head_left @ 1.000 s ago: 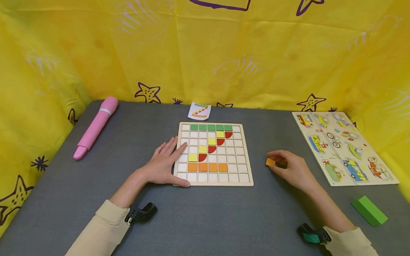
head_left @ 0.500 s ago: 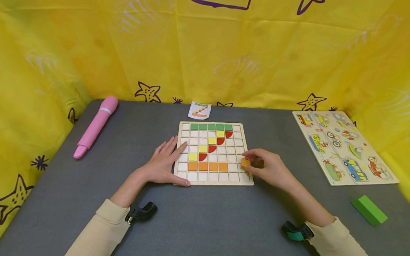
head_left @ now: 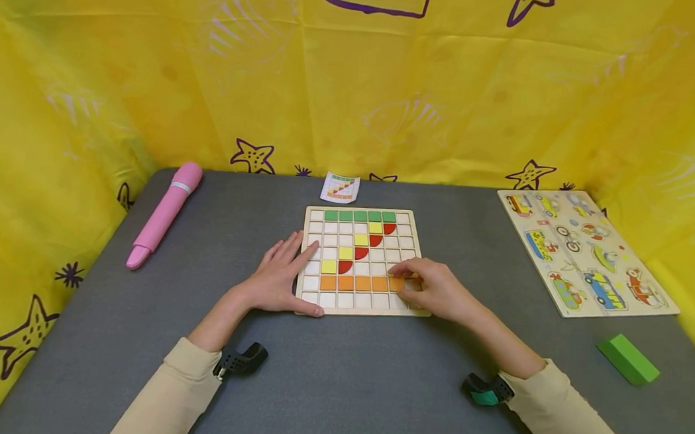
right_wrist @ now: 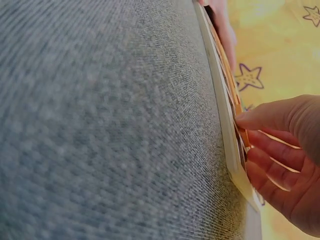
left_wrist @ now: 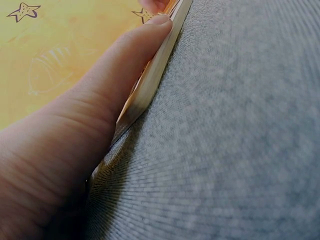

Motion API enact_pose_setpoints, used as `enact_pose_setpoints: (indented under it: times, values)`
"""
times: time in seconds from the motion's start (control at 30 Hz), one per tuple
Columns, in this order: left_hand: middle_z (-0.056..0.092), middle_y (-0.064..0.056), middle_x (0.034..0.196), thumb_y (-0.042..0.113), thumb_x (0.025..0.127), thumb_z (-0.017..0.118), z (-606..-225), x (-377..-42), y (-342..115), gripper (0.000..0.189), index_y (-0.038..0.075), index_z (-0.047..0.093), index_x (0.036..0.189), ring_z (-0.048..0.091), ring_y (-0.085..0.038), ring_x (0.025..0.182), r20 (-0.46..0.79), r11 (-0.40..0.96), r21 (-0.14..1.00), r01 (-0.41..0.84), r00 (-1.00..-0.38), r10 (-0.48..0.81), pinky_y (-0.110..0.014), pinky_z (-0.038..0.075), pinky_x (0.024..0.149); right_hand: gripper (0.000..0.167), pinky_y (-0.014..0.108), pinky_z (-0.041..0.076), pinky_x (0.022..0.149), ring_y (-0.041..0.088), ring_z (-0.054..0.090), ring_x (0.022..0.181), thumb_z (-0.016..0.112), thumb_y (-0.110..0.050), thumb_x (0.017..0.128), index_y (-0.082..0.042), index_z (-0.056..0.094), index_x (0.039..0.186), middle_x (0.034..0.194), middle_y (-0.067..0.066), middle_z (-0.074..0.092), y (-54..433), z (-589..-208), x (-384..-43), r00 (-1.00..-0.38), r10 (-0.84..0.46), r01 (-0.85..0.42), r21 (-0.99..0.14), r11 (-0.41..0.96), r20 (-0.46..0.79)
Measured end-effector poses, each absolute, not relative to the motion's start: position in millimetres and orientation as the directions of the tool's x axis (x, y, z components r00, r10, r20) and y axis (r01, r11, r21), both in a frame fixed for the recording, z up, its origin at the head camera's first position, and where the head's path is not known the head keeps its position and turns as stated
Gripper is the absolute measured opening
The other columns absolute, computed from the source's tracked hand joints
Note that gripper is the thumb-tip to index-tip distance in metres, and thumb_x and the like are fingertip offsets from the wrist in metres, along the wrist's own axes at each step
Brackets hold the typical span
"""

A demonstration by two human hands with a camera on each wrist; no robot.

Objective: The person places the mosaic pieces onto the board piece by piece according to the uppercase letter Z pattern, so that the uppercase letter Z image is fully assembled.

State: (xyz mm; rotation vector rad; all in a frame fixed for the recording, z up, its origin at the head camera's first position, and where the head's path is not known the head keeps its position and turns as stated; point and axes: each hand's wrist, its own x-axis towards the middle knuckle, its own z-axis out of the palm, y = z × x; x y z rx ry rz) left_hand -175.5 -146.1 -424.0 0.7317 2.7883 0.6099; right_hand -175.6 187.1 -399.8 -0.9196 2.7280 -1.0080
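Note:
A wooden grid board (head_left: 363,301) lies flat on the table. On it are a green row (head_left: 359,216), yellow squares (head_left: 345,253) and red quarter-rounds (head_left: 360,252) stepping diagonally, and an orange row (head_left: 346,282). My left hand (head_left: 278,279) rests on the board's left side with fingers spread; in the left wrist view its thumb (left_wrist: 122,67) lies along the near edge. My right hand (head_left: 438,290) pinches a small orange square tile (head_left: 396,284) at the right end of the orange row. The right wrist view shows thumb and fingers on that tile (right_wrist: 243,136).
Behind the board lies a small pattern card (head_left: 340,188). A pink microphone-shaped object (head_left: 165,218) lies at left. To the right are a vehicle picture board (head_left: 587,255) and a green block (head_left: 628,359). Yellow cloth (head_left: 356,78) hangs around the grey table.
My right hand has carried the orange tile leftward from beside the board onto the right end of the orange row. The left hand has stayed in place.

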Motion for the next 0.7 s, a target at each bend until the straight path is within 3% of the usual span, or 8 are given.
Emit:
enact_pose_setpoints:
  times: [0.7]
  values:
    - [-0.004, -0.021, 0.161, 0.072, 0.068, 0.073, -425.4, -175.0, -147.3, 0.124, 0.012, 0.011, 0.158, -0.004, -0.032, 0.148, -0.070, 0.786, 0.442, 0.433, -0.857, 0.511, -0.055, 0.001, 0.113, 0.023, 0.037, 0.051, 0.080, 0.017, 0.061, 0.092, 0.071, -0.005, 0.087, -0.009, 0.071, 0.109, 0.105, -0.001, 0.070, 189.5, -405.9, -175.9, -0.828, -0.542, -0.485, -0.669, 0.563, 0.145]
